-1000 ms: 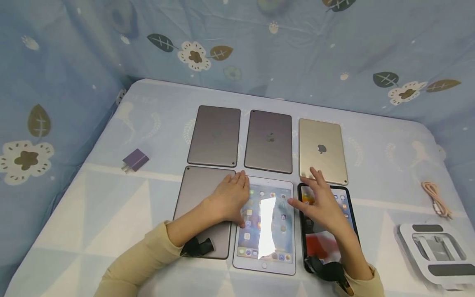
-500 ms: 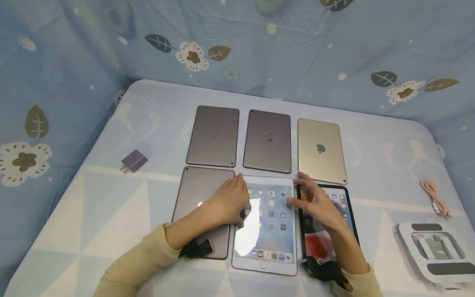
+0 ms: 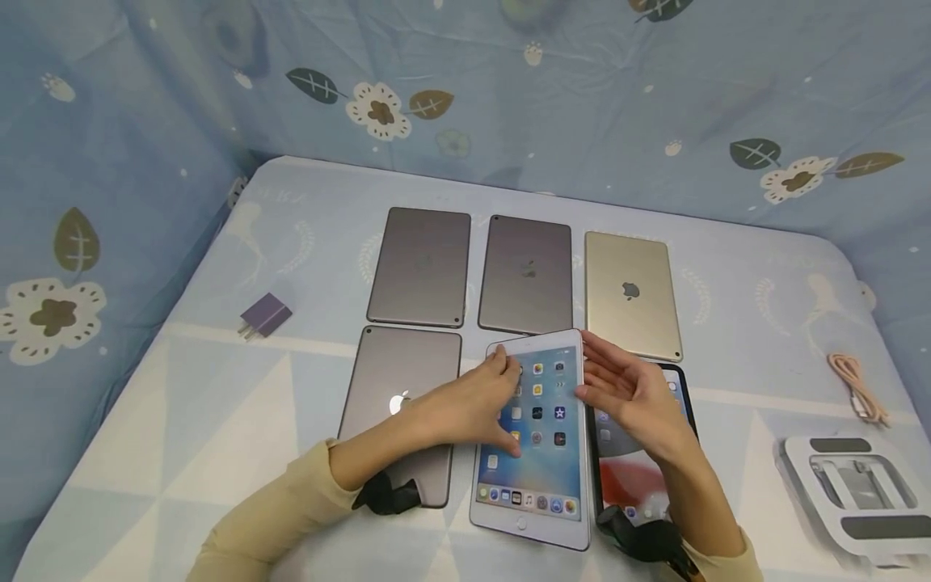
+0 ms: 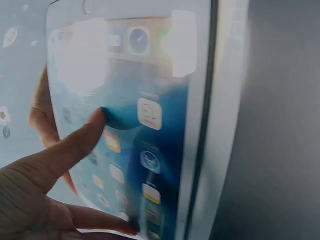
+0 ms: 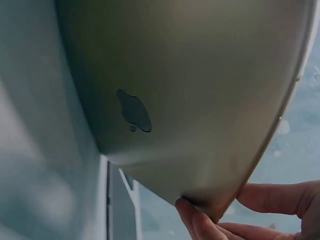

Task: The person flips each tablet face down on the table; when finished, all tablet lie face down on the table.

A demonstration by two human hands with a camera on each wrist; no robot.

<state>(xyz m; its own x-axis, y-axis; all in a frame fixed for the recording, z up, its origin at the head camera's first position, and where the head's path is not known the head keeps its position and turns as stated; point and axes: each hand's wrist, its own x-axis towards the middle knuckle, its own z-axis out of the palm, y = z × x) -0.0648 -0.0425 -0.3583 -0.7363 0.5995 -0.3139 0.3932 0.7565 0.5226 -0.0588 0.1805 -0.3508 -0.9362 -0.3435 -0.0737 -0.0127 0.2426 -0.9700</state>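
A white-framed tablet (image 3: 538,453) with a lit home screen is tilted up off the table, its right side raised. My right hand (image 3: 636,396) pinches its upper right corner, fingers behind and thumb at the edge. In the right wrist view, the tablet's gold back (image 5: 215,85) shows a dark apple logo, with my right hand (image 5: 275,210) at the corner. My left hand (image 3: 469,404) touches the front near the upper left, its thumb on the glass. The left wrist view shows the left hand (image 4: 45,190) with fingers spread against the screen.
Left of it lies a grey tablet (image 3: 407,356), face down. Two grey tablets (image 3: 422,267) and a gold tablet (image 3: 631,275) form the back row. A black-framed tablet (image 3: 629,477) lies under my right forearm. A purple charger (image 3: 267,314), coiled cable (image 3: 854,388) and white stand (image 3: 858,493) lie farther out.
The white tablet lay flat between both hands; now its right side is lifted and it has turned slightly. My right hand has gone from hovering at its edge to pinching the corner.
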